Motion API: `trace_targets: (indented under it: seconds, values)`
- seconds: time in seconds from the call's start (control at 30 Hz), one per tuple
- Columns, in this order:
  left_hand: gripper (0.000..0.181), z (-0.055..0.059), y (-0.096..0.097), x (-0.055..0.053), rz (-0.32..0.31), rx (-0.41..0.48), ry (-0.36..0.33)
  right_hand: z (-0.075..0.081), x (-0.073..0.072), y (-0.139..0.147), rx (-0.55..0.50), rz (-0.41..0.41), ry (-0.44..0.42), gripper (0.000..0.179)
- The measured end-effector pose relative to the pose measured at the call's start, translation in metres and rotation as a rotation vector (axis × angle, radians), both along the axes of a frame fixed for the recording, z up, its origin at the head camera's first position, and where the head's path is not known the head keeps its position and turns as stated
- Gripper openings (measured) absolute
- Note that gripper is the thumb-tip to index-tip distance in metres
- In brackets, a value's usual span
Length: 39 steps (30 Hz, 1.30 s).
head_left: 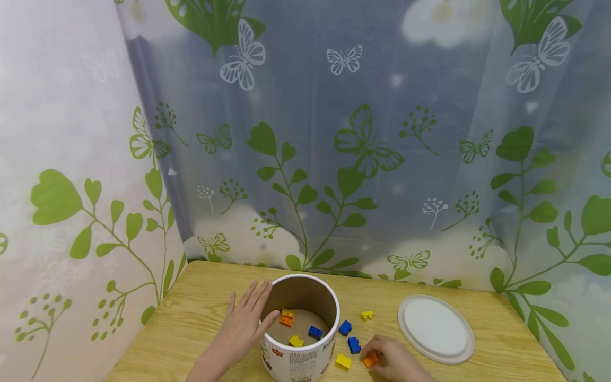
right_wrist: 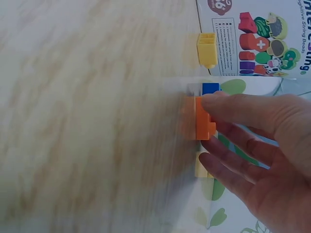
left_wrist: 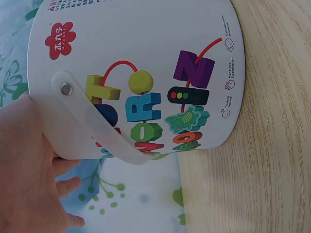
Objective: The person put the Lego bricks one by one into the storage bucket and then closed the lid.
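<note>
A round white tub [head_left: 302,350] with printed sides stands on the table. Several building blocks lie on its floor, including a blue block [head_left: 315,332] and a yellow block [head_left: 296,341]. My left hand [head_left: 244,323] rests against the tub's left side, fingers straight and thumb over the rim. In the left wrist view a pale strap handle [left_wrist: 99,128] hangs beside that hand [left_wrist: 29,170]. Right of the tub, my right hand [head_left: 393,358] pinches an orange block [right_wrist: 202,119] at the tabletop, thumb on one side and fingertips on the other.
Near the right hand are a yellow block [head_left: 343,362] and two blue blocks, one of them the nearer blue block [head_left: 354,345]. Farther back sits a small yellow block [head_left: 367,315]. A round white lid [head_left: 436,329] lies at the right. A patterned curtain [head_left: 305,159] rises behind the table.
</note>
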<state>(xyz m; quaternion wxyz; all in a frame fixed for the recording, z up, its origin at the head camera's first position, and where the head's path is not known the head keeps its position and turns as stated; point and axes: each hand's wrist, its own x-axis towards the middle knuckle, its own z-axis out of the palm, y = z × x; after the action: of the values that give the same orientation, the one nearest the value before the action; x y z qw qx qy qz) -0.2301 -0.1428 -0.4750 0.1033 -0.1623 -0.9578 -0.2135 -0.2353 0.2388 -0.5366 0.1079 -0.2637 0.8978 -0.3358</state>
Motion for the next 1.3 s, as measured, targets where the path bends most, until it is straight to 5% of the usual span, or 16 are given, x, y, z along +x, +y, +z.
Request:
trace_targets:
  seconds: [0.27, 0.5, 0.73, 1.3]
  values:
    - [0.068, 0.001, 0.001, 0.000, 0.005, -0.007, 0.007, -0.004, -0.003, -0.002, 0.027, 0.032, 0.067, 0.011]
    - [0.068, 0.001, 0.001, 0.001, 0.005, -0.018, 0.017, -0.001, -0.004, -0.001, -0.040, -0.035, 0.081, 0.015]
    - [0.068, 0.002, 0.001, 0.001, 0.005, -0.018, 0.011, 0.017, -0.003, -0.002, -0.121, -0.067, 0.304, 0.022]
    - [0.068, 0.002, 0.001, 0.002, 0.007, -0.018, 0.016, 0.046, -0.001, -0.003, -0.161, -0.251, 0.333, 0.025]
